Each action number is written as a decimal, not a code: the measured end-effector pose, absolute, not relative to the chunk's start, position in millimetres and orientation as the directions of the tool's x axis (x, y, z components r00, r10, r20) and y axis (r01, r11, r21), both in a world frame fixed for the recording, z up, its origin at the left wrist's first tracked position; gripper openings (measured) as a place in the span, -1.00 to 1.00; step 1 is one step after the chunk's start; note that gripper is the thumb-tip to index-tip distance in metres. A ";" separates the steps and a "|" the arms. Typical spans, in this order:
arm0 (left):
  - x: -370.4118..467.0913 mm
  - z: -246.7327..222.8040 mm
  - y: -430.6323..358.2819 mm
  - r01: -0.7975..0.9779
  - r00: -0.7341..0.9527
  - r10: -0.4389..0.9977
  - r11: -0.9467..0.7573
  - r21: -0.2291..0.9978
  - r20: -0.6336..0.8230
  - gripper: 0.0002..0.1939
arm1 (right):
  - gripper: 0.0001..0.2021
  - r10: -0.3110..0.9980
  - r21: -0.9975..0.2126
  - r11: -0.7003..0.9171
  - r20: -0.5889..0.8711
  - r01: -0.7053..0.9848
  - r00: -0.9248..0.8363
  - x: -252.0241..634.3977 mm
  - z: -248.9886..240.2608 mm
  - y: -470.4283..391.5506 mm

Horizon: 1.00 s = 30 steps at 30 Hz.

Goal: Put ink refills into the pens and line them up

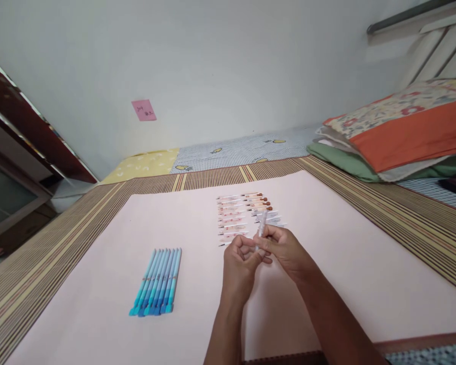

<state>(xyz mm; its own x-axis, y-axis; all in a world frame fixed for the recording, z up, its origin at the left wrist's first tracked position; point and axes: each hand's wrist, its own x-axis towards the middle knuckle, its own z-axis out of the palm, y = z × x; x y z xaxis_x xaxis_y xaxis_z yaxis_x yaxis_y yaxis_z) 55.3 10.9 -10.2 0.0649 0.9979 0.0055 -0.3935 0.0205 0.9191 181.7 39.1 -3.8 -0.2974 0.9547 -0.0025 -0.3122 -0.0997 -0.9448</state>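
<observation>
Hands (238, 266) hold a pen (263, 222) well inside sheet (349, 248) edges.

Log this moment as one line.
right hand: holding pale pen | left hand: at its lower end | blue pens: side by side on pink sheet

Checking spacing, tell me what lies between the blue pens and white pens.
The head view shows only bare pink paper between blue pens and white pens.

Whitish on the held pen (263, 223); light to deep blue on the left pens (157, 283); pale pink on the sheet (197, 304); striped brown and tan on the mat (79, 220).
</observation>
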 end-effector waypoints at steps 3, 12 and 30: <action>54.0 -9.1 10.7 -0.386 0.062 0.998 0.035 0.922 -0.011 -0.58 | -0.57 0.967 -0.943 -0.092 -0.008 -0.319 -0.256 182.5 -3.2 39.7; 38.0 -4.3 7.5 -0.393 0.355 0.919 0.314 0.864 -0.172 -0.48 | -0.65 0.964 -0.936 -0.093 0.001 -0.339 -0.266 189.7 -6.3 40.2; 57.8 -10.4 5.8 0.204 -0.220 0.958 -0.138 0.969 0.182 -0.74 | -0.56 0.996 -0.932 -0.061 -0.033 -0.358 -0.084 176.1 -12.5 43.5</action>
<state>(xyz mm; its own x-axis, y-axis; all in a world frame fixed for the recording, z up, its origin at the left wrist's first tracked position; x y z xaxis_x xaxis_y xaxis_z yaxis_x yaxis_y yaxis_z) 57.8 5.8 -10.4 -0.2198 0.9584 0.1824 0.2036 -0.1377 0.9693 176.1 43.5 -12.5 -0.0839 0.9959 -0.0327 -0.3577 -0.0607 -0.9319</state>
